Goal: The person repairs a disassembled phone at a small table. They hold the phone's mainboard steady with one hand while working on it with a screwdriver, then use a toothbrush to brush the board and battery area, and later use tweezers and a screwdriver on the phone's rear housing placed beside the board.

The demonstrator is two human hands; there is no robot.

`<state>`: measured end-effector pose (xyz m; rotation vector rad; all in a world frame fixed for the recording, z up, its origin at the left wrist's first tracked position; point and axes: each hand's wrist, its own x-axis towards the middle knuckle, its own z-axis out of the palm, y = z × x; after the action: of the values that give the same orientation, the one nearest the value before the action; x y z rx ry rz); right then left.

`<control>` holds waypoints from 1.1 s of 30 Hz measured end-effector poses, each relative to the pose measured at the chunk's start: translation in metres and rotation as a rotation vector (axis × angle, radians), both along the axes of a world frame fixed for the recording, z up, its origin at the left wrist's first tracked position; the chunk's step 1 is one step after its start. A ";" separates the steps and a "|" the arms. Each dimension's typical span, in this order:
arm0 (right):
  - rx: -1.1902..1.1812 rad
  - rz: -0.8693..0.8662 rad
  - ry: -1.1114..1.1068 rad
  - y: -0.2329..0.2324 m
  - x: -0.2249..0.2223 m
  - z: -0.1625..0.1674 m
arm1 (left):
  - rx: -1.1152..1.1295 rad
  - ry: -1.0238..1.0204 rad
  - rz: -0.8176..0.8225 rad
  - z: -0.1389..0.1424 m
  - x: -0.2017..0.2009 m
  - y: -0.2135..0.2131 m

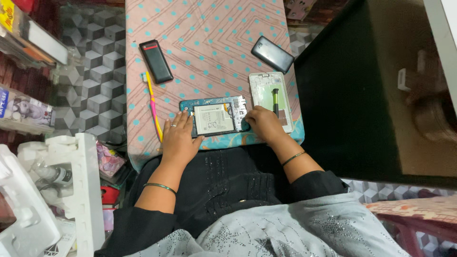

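Left hand [177, 138] flat and open, pressing the left edge of the opened phone [215, 116] to steady it. Right hand [263, 123] curled at its right edge, grip unclear. Just right, white back cover [263, 88] carrying a green-handled tool [275, 100]. Farther off on the worktop [209, 33]: toothbrush [153, 102], two dark phones.

1 head-worn camera looks steeply down from above at the tabletop [209, 28] in the frame's upper centre, fairly near.
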<state>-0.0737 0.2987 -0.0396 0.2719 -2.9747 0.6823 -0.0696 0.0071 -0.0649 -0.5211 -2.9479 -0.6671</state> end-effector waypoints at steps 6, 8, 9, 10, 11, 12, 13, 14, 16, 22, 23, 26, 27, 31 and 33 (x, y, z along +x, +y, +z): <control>0.036 -0.261 0.065 0.026 -0.013 0.016 | 0.001 -0.003 0.008 0.003 0.000 0.000; 0.257 -0.355 0.169 0.042 -0.015 0.020 | -0.009 0.005 0.003 0.002 0.001 0.000; 0.255 -0.377 0.080 0.048 -0.018 0.020 | -0.013 0.007 0.004 0.002 0.001 0.001; 0.252 -0.397 -0.006 0.052 -0.022 0.020 | -0.017 0.011 0.006 0.001 0.000 0.000; 0.248 -0.415 -0.091 0.055 -0.025 0.020 | -0.014 0.010 0.007 0.001 -0.001 0.000; 0.243 -0.380 -0.057 0.056 -0.027 0.021 | -0.011 0.007 0.010 0.001 0.000 0.000; 0.236 -0.343 -0.023 0.056 -0.029 0.023 | -0.008 0.004 0.014 0.001 0.000 0.000; 0.229 -0.306 0.012 0.055 -0.030 0.025 | -0.007 0.006 0.020 0.001 0.000 0.000; 0.116 -0.374 -0.046 0.053 -0.029 0.031 | -0.005 0.010 0.024 0.002 0.000 -0.001; -0.412 -0.195 0.285 0.018 0.002 0.044 | 0.019 0.031 0.009 0.001 0.000 -0.001; -0.481 -0.102 0.369 0.011 0.008 0.040 | 0.022 0.030 0.011 -0.001 0.000 0.000; -0.406 -0.063 0.437 -0.005 0.022 0.026 | 0.031 0.034 0.013 -0.004 -0.001 0.001; -0.388 -0.058 0.443 -0.006 0.023 0.023 | 0.032 0.034 0.013 -0.004 -0.001 0.001; -0.340 -0.029 0.456 -0.004 0.022 0.015 | 0.040 0.028 0.020 -0.004 0.000 0.000; -0.334 -0.015 0.472 -0.003 0.021 0.013 | 0.028 0.027 0.016 -0.004 -0.001 0.000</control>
<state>-0.0529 0.2962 -0.0262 0.3299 -2.3736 0.9445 -0.0708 0.0073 -0.0686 -0.4993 -2.9100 -0.6922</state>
